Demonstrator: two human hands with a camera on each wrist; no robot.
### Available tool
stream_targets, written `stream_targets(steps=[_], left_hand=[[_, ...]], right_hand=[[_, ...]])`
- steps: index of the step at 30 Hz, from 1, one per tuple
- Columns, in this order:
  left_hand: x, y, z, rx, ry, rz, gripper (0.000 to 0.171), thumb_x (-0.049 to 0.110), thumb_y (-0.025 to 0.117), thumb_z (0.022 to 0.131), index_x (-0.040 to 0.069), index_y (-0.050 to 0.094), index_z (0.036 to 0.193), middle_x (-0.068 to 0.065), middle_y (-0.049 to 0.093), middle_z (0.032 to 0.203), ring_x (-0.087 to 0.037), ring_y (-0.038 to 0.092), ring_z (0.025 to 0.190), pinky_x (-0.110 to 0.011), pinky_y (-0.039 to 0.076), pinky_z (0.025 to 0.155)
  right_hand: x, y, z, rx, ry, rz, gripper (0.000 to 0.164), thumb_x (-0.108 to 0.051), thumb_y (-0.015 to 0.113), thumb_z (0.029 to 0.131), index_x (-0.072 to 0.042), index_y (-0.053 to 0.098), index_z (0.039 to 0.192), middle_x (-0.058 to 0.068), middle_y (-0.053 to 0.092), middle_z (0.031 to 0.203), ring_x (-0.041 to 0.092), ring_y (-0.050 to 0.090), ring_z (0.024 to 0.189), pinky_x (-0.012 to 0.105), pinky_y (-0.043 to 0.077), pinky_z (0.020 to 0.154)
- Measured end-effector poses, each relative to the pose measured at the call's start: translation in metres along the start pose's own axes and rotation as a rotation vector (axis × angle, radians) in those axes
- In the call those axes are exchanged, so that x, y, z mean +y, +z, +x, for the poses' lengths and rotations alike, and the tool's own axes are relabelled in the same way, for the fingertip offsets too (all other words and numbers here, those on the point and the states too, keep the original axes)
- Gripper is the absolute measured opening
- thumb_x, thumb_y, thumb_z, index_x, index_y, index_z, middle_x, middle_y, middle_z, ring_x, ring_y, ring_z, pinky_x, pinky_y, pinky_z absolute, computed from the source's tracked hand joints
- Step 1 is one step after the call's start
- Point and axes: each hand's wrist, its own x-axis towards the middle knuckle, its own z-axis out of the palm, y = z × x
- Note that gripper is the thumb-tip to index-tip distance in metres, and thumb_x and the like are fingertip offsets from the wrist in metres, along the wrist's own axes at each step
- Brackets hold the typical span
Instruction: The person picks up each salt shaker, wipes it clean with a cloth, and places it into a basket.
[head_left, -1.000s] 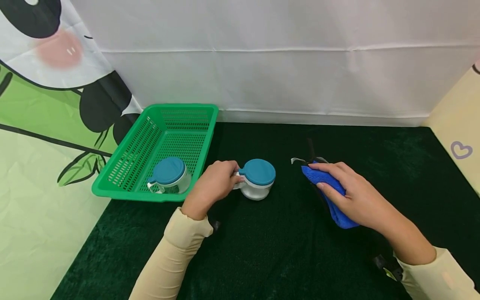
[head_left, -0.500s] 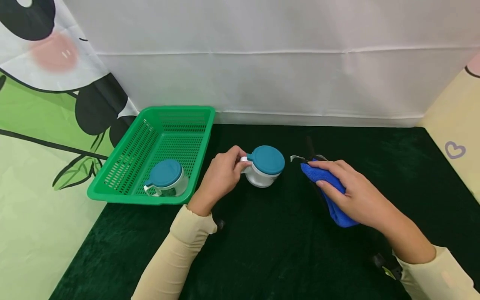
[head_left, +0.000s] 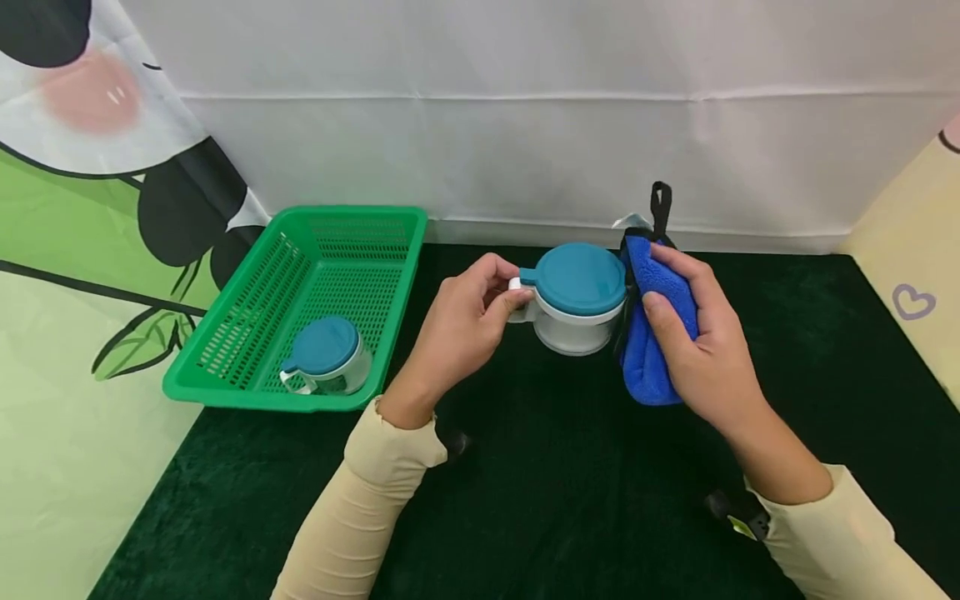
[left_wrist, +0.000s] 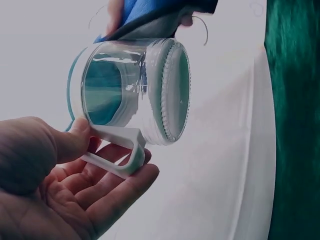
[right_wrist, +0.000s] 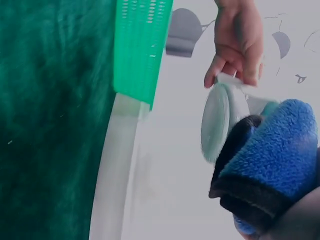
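left hand [head_left: 468, 321]: grip pinching handle [left_wrist: 116, 134] of jar [head_left: 577, 292] | jar: held above tabletop [head_left: 555, 492], between hands | right hand [head_left: 705, 342]: grip round blue cloth [head_left: 645, 358], at jar's side | other jar [head_left: 326, 346]: in basket [head_left: 247, 402]

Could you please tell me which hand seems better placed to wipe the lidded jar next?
Probably the right hand: it grips the blue cloth right beside the jar, while the left hand is occupied, holding the jar by its white handle.
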Motion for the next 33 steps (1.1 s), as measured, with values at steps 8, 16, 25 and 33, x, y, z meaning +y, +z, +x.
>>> stream_targets(steps=[8, 16, 25, 33], left_hand=[[0.008, 0.001, -0.002, 0.112, -0.052, -0.078, 0.02, 0.016, 0.065, 0.103, 0.003, 0.062, 0.118, -0.006, 0.074, 0.112, -0.017, 0.069, 0.097, -0.035, 0.057, 0.093], [0.004, 0.008, 0.0, 0.053, -0.04, -0.019, 0.02, 0.021, 0.063, 0.104, 0.005, 0.061, 0.117, -0.005, 0.073, 0.111, -0.015, 0.068, 0.095, -0.034, 0.058, 0.092], [0.007, 0.009, 0.002, 0.088, -0.023, -0.024, 0.021, 0.021, 0.063, 0.104, 0.004, 0.062, 0.118, -0.006, 0.074, 0.113, -0.015, 0.07, 0.099, -0.035, 0.057, 0.093], [0.007, 0.007, 0.001, 0.021, -0.033, 0.064, 0.02, 0.024, 0.063, 0.105, 0.008, 0.061, 0.116, -0.003, 0.072, 0.105, -0.015, 0.065, 0.086, -0.032, 0.059, 0.082]], right_hand=[[0.018, 0.021, -0.016, -0.024, 0.079, 0.078, 0.048, -0.016, 0.046, 0.111, -0.02, 0.036, 0.158, 0.008, 0.043, 0.146, 0.026, 0.05, 0.118, 0.035, 0.049, 0.091], [0.015, 0.013, -0.009, -0.012, 0.074, 0.064, 0.047, -0.016, 0.045, 0.111, -0.02, 0.037, 0.158, 0.007, 0.043, 0.148, 0.025, 0.048, 0.121, 0.034, 0.047, 0.093], [0.025, 0.018, -0.015, -0.042, 0.122, 0.091, 0.048, -0.02, 0.043, 0.112, -0.019, 0.033, 0.159, 0.009, 0.041, 0.15, 0.027, 0.048, 0.125, 0.044, 0.046, 0.096], [0.023, 0.011, -0.012, -0.067, 0.123, 0.062, 0.047, -0.021, 0.043, 0.112, -0.019, 0.034, 0.159, 0.01, 0.043, 0.148, 0.028, 0.048, 0.124, 0.043, 0.047, 0.095]])
